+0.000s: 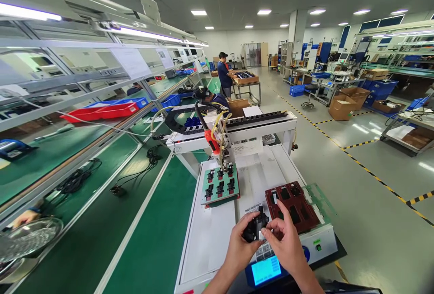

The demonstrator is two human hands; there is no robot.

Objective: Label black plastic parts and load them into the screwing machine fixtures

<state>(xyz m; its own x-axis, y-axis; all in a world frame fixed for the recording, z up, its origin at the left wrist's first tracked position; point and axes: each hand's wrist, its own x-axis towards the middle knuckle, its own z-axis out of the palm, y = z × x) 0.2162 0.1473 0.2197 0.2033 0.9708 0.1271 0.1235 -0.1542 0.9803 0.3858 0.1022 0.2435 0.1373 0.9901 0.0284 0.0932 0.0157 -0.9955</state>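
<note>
Left grip, right grip partly hide black part; full shape unclear.

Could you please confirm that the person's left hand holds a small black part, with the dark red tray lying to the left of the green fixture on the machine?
Not quite: the head view shows the dark red tray to the right of the green fixture, not to its left. The left hand does hold a small black part.

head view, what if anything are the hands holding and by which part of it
A black part: the left hand grips its left side; the right hand has fingertips at its lower right, by a small white piece.
</note>
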